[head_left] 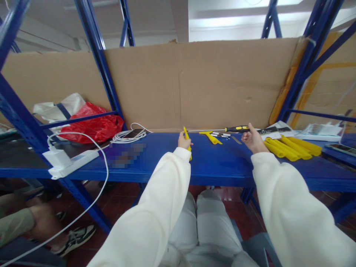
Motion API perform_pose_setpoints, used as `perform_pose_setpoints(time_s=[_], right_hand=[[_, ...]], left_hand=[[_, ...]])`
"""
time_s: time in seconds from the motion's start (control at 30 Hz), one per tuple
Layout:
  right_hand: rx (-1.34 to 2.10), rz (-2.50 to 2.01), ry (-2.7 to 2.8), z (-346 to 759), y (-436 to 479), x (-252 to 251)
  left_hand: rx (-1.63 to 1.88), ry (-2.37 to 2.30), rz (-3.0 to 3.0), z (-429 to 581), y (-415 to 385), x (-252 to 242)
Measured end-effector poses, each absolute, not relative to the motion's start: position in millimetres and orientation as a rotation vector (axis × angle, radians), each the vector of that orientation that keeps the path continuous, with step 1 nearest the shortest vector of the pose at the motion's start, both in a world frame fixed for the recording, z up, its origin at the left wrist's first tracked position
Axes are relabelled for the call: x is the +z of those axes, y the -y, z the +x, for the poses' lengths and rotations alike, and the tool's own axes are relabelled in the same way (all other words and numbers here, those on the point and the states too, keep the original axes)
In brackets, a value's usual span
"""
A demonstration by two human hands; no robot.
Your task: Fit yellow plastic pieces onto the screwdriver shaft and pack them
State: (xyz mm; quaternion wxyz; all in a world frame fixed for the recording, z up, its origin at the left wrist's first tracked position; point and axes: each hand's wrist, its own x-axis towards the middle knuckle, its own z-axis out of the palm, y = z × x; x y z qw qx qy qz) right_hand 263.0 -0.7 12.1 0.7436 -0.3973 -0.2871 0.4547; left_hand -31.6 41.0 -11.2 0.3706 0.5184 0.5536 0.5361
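Note:
My left hand [184,141] is closed around a yellow plastic piece [185,131], held upright above the table. In my right hand [252,139] is a long screwdriver [237,129] with a black and yellow handle, gripped at the handle's end. Its thin shaft lies level and points left, its tip at or very near the yellow piece; contact is hard to make out. Between my hands, a yellow T-shaped plastic handle [212,138] rests on the table with small white and black pieces [221,134] and a thin metal strip [236,140].
Several yellow tube-like handles [290,146] lie right of my right hand on the blue table [219,163]. White power strips [75,163] stand at both sides. A coiled white cable [129,136] and red bag [91,124] sit left. Cardboard [217,81] closes the back. Another person's leg [44,222] shows lower left.

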Motion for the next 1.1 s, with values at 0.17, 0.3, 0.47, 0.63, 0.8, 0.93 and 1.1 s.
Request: perform_pose_setpoints(time_s=[0.17, 0.3, 0.47, 0.63, 0.8, 0.93, 1.1], right_hand=[[1.003, -0.866, 0.654, 259.4, 5.3, 16.1], [1.001, -0.849, 0.687, 257.7, 4.1, 14.6], [0.983, -0.864, 0.674, 260.0, -0.8, 11.2], [1.001, -0.887, 0.661, 267.5, -6.5, 7.7], [1.017, -0.894, 0.669, 269.8, -6.7, 7.6], [1.03, -0.94, 0.601, 266.1, -2.7, 11.0], [1.013, -0.945, 0.586, 264.7, -0.1, 12.6]], left_hand=[[1.36, -1.415, 1.319, -31.9, -39.3, -9.5], [1.37, -1.418, 1.301, -31.7, -38.1, -8.5], [1.362, -1.416, 1.303, -31.5, -37.5, -7.7], [1.347, -1.425, 1.32, -31.6, -37.9, -8.0], [1.354, -1.415, 1.317, -31.8, -37.6, -8.6], [1.357, -1.417, 1.32, -31.7, -36.5, -8.2], [1.357, -1.441, 1.318, -31.4, -36.1, -7.7]])
